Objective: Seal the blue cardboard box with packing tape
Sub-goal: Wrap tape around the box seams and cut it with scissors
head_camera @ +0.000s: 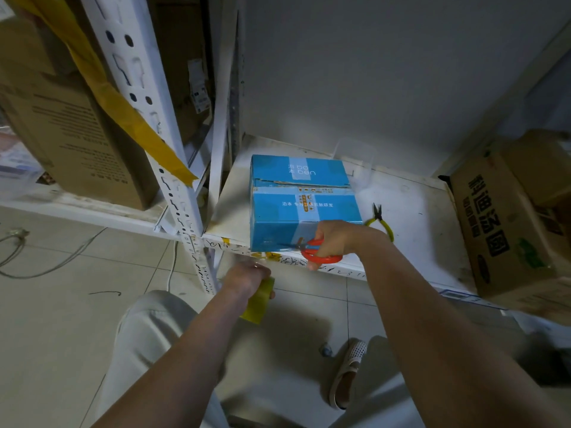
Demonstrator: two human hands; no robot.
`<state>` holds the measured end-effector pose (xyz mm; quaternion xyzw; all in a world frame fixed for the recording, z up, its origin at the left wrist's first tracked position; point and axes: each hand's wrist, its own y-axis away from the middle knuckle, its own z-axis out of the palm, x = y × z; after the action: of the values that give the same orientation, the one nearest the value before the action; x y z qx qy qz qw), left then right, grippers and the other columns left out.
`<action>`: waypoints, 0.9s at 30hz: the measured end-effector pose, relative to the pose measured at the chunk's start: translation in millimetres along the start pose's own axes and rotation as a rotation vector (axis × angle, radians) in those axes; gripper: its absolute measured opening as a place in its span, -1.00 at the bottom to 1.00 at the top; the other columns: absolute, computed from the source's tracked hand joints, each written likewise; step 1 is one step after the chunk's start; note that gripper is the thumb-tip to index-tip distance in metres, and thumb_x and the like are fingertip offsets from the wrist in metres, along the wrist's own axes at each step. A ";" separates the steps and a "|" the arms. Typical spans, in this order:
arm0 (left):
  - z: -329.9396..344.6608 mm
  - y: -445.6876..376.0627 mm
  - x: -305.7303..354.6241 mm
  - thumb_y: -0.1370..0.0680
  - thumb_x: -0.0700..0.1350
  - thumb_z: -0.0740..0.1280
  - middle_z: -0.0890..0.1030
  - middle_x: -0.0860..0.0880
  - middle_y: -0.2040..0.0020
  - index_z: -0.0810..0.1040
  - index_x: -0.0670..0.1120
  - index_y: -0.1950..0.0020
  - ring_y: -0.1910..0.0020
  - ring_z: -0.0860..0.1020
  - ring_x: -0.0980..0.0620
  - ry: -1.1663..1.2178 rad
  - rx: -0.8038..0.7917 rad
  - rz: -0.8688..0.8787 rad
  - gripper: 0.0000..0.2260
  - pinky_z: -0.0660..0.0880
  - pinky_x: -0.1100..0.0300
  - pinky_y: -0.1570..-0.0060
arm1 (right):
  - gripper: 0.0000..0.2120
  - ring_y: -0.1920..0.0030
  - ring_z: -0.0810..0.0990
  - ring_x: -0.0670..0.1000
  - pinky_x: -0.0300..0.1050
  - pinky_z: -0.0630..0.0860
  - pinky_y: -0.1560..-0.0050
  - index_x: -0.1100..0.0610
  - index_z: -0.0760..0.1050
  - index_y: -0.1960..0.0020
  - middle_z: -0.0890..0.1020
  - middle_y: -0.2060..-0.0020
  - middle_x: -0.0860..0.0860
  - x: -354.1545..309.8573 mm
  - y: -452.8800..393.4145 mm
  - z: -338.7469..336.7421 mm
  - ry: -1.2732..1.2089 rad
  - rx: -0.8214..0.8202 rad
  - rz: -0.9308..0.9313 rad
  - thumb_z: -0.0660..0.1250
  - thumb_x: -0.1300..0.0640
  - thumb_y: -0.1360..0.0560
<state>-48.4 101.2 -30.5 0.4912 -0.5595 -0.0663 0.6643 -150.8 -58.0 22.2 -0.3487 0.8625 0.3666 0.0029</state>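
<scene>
Fingers [321, 242] of the right hand [335, 239] are curled through the red handles of a pair of scissors [319, 253], blades pointing left along the lower front edge of the blue box [304, 208]. That puts the blades where a strip of tape would come off the box toward the roll, so the step in hand looks like cutting the tape free. The clear tape itself is too faint to trace between box and roll.

Lower and to the left, the left hand [247, 281] grips the yellowish tape roll [258, 304] with its fingers wrapped round it, held below the shelf edge. Holding it down there probably keeps the strip taut for a clean cut.

The box sits on the white shelf [411, 230], its front face at the shelf's near edge, flaps closed. A pale band runs across the top and down the front, which reads as tape already laid over the seam.

Yellow-handled pliers [381, 222] lie on the shelf just right of the box, behind the right wrist. A brown carton [506, 230] stands further right, well apart. A white slotted upright [160, 156] of the rack rises to the left, with a strip of yellow tape [129, 112] hanging across it.
</scene>
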 end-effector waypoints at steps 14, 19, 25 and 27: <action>115.9 0.3 6.2 -0.53 -0.23 0.27 0.51 -0.06 -0.29 0.52 -0.02 -0.29 -0.26 0.46 -0.07 -0.693 -0.203 0.515 -0.66 0.37 0.16 -0.29 | -0.39 0.03 0.55 0.08 0.01 0.56 -0.05 0.16 0.39 -0.20 0.55 0.05 0.06 136.1 10.4 75.9 -0.632 0.464 0.789 0.44 -0.15 -0.30; 184.1 -6.4 25.9 -0.55 -0.26 0.21 0.53 -0.10 -0.19 0.36 0.09 -0.40 -0.20 0.48 -0.14 -1.162 -0.130 0.797 -0.55 0.43 0.01 -0.21 | -0.38 -0.03 0.56 0.14 0.08 0.55 -0.07 0.21 0.32 -0.23 0.50 -0.03 0.11 154.4 2.3 85.8 -0.631 0.662 0.849 0.33 -0.23 -0.41; 233.1 -33.1 50.6 -0.60 -0.21 0.12 0.52 -0.21 -0.24 0.35 -0.16 -0.37 -0.22 0.48 -0.20 -1.465 -0.106 0.884 -0.67 0.38 0.03 -0.17 | -0.43 -0.13 0.52 0.16 0.13 0.46 -0.17 0.20 0.32 -0.24 0.48 -0.12 0.12 186.0 -13.7 86.1 -0.558 0.774 0.840 0.23 -0.24 -0.48; 245.8 -43.2 50.0 -0.61 -0.22 0.12 0.49 -0.25 -0.28 0.23 -0.20 -0.44 -0.23 0.47 -0.21 -1.512 -0.124 0.836 -0.61 0.38 0.01 -0.19 | -0.42 -0.15 0.51 0.17 0.14 0.45 -0.19 0.21 0.32 -0.26 0.47 -0.14 0.13 194.8 -21.3 86.2 -0.547 0.785 0.845 0.19 -0.25 -0.50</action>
<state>-208.9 -94.8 -54.7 0.0320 -0.9812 -0.1559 0.1096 -306.9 -130.4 -105.0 0.1547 0.9639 0.0687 0.2057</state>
